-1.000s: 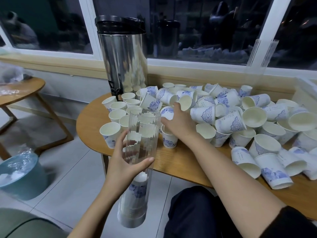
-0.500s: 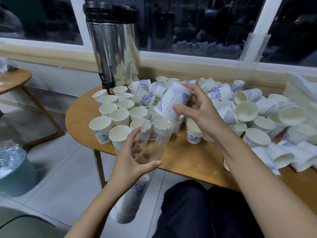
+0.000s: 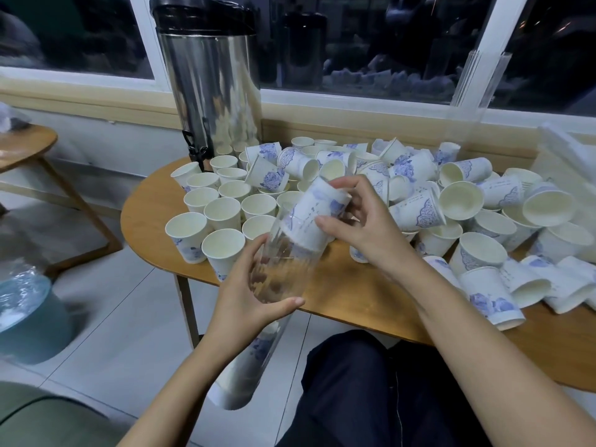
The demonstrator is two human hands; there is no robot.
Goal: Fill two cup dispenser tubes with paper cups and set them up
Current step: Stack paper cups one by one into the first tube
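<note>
My left hand point(image 3: 248, 301) grips a clear plastic dispenser tube point(image 3: 277, 279) tilted toward me, with several cups stacked in its lower end point(image 3: 245, 366). My right hand point(image 3: 361, 227) holds a white and blue paper cup point(image 3: 314, 217) upside down, its rim partly inside the tube's open mouth. Loose paper cups point(image 3: 461, 201) cover the wooden table point(image 3: 348, 295), some upright at the left point(image 3: 222, 214), many lying on their sides. A second clear tube point(image 3: 477, 88) leans against the window at the back right.
A tall steel drinks urn point(image 3: 209, 88) with a black lid and tap stands at the table's back left. A blue bin lined with plastic point(image 3: 29, 314) sits on the tiled floor at left, beside a smaller wooden table point(image 3: 25, 146). My dark-trousered knee point(image 3: 371, 388) is below the table edge.
My right hand picked a cup from the pile, turned it upside down and brought it to the tube's mouth, where its rim now enters. The left hand has tilted the tube.
</note>
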